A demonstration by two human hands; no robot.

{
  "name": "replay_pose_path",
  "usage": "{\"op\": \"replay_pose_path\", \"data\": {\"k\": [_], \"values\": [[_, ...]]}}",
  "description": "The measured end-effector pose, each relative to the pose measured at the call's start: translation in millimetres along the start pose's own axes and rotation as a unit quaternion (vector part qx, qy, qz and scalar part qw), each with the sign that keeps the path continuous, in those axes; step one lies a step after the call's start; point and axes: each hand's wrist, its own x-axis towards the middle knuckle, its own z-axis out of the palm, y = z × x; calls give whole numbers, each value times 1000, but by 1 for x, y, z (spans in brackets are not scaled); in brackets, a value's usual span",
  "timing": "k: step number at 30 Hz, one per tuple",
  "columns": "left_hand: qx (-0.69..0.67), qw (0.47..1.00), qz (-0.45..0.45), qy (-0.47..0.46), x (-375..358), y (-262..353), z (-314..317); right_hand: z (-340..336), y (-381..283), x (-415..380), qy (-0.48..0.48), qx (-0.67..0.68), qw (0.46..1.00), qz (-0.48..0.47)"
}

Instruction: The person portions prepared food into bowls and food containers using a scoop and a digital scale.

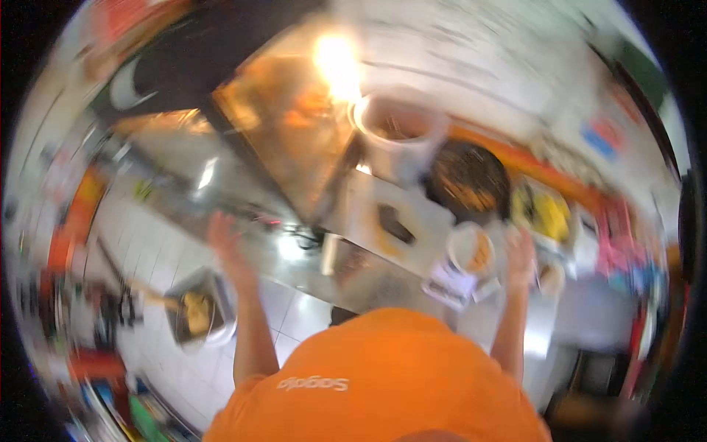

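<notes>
Both my arms reach forward from an orange shirt, and the view is smeared by motion. My left hand (pixel 227 243) is raised on the left, fingers stretched out and nothing visible in them, near the edge of a metal counter (pixel 254 221). On the right, my right hand (pixel 521 256) is also held out with fingers extended and no object showing in it. Beside it stands a round white container (pixel 461 249) with orange-brown food. A pale box-like item (pixel 449 283) lies just below that container. Between my hands, a dark flat object (pixel 395 223) rests on a white board (pixel 431 217).
A lit glass-sided cabinet (pixel 283 125) rises ahead. Behind the board are a large white tub (pixel 398 158) and a dark round pan (pixel 471 177) with food. Yellow items (pixel 549 214) and a pink bag (pixel 615 239) sit right. A bin (pixel 210 335) stands on the tiled floor.
</notes>
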Motion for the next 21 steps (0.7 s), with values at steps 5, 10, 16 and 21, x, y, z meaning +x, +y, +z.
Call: {"op": "replay_pose_path", "data": {"k": [5, 10, 16, 21], "values": [[-42, 914, 165, -369, -24, 57, 60, 167, -14, 10, 45, -452, 871, -188], [0, 847, 345, -403, -74, 28, 152, 321, -3, 0, -16, -263, 909, -322], [-61, 933, 224, -274, -29, -25, 189, 380, 53, -46, -109, -312, 909, -254], [18, 915, 256, -312, 3, -37, 173, 317, 121, -57, -144, -453, 853, -214]]}}
